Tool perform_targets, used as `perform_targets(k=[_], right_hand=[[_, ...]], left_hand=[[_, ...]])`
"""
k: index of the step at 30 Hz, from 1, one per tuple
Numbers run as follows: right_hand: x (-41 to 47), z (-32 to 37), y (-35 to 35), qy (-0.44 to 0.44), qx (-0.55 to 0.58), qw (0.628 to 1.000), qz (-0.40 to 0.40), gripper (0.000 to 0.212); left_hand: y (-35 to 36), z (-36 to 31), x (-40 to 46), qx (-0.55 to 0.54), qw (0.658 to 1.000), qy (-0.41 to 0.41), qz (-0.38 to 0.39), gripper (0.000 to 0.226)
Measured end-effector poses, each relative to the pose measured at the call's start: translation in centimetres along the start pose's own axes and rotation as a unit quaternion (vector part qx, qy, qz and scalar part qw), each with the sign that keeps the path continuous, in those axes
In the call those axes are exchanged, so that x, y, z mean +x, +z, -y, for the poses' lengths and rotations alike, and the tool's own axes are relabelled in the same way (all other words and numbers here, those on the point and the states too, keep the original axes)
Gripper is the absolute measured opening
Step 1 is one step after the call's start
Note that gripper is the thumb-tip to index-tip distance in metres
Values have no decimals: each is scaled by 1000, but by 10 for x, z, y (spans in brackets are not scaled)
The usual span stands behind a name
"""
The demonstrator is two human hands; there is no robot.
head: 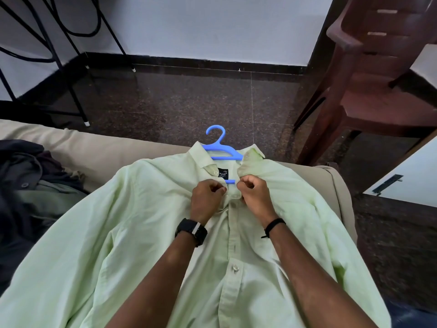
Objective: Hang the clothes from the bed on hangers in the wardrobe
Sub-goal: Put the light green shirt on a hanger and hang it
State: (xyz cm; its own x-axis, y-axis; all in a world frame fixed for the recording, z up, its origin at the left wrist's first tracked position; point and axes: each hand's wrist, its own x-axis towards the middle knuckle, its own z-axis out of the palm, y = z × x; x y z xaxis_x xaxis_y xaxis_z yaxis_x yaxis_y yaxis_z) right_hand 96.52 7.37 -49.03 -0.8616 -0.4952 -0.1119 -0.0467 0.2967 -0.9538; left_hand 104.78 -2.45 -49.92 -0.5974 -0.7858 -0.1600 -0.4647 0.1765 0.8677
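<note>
Home bedroom, bed (99,150), clothes pile (30,181), plastic chair (369,74)

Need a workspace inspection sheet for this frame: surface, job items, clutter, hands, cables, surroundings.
Surface: beige bed, mostly covered by the shirt.
Job's things: light green shirt laid flat; blue hanger inside the collar, hook poking out.
Clutter: pile of dark clothes at the left.
Hands: left hand and right hand each pinch the placket at the top button, grip closed.
Cables: nothing seen.
Surroundings: dark speckled floor, brown plastic chair, black metal frame, white wall.
</note>
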Motion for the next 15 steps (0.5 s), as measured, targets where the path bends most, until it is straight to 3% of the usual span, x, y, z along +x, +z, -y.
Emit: perform_targets(k=[5,15], right_hand=[[-9,-4,7,-1,30,998,64,18],[-12,-6,9,-6,29,998,48,26]], left_hand=[[-7,-3,-6,-218,972,-64,64,17],[-7,-5,-9,-264,957,-80,91,21]])
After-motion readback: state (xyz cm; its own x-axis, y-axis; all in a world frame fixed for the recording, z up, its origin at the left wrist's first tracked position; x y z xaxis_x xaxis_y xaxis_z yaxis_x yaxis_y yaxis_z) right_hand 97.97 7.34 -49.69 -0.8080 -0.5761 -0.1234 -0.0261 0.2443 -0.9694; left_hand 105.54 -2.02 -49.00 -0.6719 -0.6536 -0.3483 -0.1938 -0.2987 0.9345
